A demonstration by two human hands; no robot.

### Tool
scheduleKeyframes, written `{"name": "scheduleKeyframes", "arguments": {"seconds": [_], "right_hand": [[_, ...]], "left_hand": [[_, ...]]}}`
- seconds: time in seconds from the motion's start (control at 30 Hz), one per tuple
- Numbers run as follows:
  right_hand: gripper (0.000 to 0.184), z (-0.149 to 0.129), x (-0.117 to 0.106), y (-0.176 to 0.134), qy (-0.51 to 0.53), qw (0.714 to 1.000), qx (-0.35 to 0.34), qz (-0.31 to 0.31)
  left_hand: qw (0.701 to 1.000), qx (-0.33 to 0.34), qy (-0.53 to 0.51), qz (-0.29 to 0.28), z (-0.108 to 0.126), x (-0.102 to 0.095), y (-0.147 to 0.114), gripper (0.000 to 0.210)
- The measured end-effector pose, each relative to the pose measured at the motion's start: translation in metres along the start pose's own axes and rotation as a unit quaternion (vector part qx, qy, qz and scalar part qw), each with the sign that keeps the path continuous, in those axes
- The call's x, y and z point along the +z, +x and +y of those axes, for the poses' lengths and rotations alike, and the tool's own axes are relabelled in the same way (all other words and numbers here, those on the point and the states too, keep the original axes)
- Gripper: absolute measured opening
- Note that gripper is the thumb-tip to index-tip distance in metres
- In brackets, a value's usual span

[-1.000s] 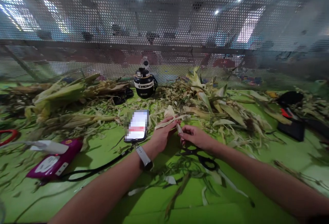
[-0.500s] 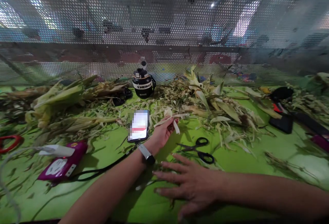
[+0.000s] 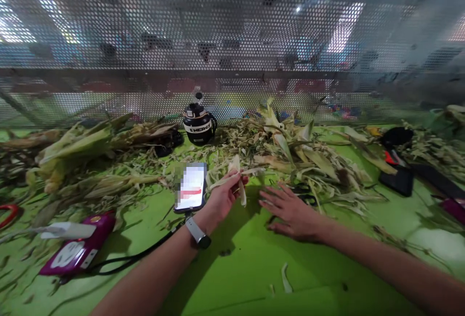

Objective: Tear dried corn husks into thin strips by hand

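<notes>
My left hand pinches pale strips of corn husk that stick out past the fingertips, just right of a lit phone. A watch with a grey strap is on that wrist. My right hand has its fingers spread, palm down, low over the green table. Beyond its knuckles, black scissors are partly hidden by the hand and some husk shreds. One small husk scrap lies nearer to me on the table.
Husk heaps lie behind at left and right. Between them stands a black ENERGY bottle. At left are a purple power bank with a white plug and a red ring-shaped handle. A perforated metal screen closes the back.
My right hand has swept forward, away from me, and scissors and scraps have shifted forward with it. The left hand keeps the husk strips. The view has tilted slightly.
</notes>
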State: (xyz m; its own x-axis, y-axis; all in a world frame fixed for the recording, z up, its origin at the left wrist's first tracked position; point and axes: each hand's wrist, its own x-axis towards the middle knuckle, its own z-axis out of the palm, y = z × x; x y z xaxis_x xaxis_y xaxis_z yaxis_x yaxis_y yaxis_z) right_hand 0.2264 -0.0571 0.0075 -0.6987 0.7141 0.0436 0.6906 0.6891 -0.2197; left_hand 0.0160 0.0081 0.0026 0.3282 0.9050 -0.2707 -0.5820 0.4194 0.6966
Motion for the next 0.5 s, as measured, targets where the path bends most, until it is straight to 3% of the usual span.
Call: {"name": "scheduleKeyframes", "arguments": {"seconds": [0.1,0.17,0.2,0.27,0.33,0.4,0.5], "right_hand": [[0.041,-0.023,-0.003,0.004,0.077,0.994,0.025,0.079],[0.033,-0.035,0.001,0.01,0.213,0.968,0.112,0.075],[0.034,-0.038,0.005,0.013,0.315,0.935,0.152,0.057],[0.041,-0.038,0.012,0.019,0.504,0.838,0.204,0.047],[0.052,-0.035,0.017,0.023,0.629,0.747,0.21,0.056],[0.059,-0.031,0.02,0.025,0.693,0.691,0.198,0.058],[0.06,-0.028,0.022,0.028,0.738,0.645,0.194,0.048]], "left_hand": [[1.0,0.0,-0.004,-0.016,-0.003,0.006,-0.007,0.018],[1.0,-0.005,-0.014,-0.014,-0.005,0.008,-0.01,0.022],[1.0,-0.005,-0.012,-0.013,-0.007,0.008,-0.01,0.025],[1.0,-0.011,0.01,-0.01,-0.01,0.008,-0.01,0.028],[0.999,-0.02,0.03,-0.009,-0.015,0.008,-0.01,0.029],[0.998,-0.037,0.043,-0.011,-0.021,0.009,-0.01,0.026],[0.994,-0.076,0.075,-0.03,-0.026,0.015,-0.015,0.024]]}}
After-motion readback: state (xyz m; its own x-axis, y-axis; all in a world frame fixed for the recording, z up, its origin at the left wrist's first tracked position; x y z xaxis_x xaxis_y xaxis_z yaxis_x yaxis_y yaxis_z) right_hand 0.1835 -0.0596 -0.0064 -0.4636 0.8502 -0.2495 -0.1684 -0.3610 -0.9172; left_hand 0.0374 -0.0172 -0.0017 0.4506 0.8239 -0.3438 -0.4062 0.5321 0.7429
